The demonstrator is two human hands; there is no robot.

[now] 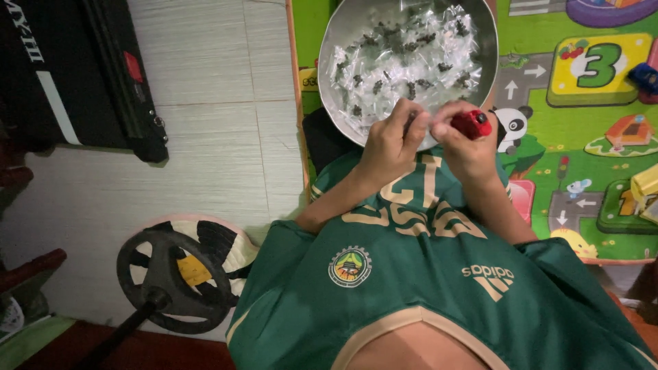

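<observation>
Two hands | left hand (389, 140) pinches clear packet (419, 123) | right hand (466, 144) grips red lighter (471, 124) (over metal bowl (343, 27))

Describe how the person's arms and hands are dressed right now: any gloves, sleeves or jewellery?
Both hands, the left hand and the right hand, are bare: no gloves, and no rings or watch that I can make out. The forearms are uncovered too. The person wears a dark green short-sleeved sports jersey with tan trim at the collar, tan lettering and a round crest on the chest.
</observation>
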